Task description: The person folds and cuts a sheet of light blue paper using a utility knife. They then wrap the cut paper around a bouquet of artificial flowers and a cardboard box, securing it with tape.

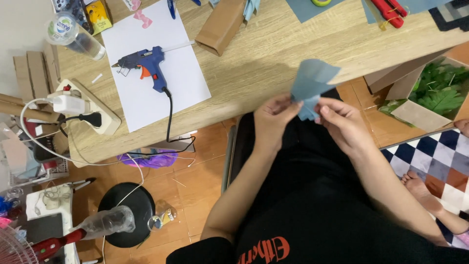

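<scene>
1. Over the person's lap, just off the near edge of the wooden table (273,58), both hands meet on a piece of blue-grey paper (311,80).
2. Left hand (274,117) – thumb and fingertips pinched shut on the paper's lower left edge.
3. Right hand (342,122) – fingers closed on the paper's lower right part, where it looks folded or rolled; the wider upper end fans out above both hands.
4. On the table to the left, a blue hot glue gun (146,66) lies on a white sheet (146,98), its black cord running off the table edge towards the floor.
5. A white power strip (83,107) sits at the table's left end, a clear plastic bottle (73,35) behind it.
6. A brown cardboard sleeve (221,24) lies further back on the table.
7. To the right, on the floor, an open cardboard box holds green leaves (439,90).
</scene>
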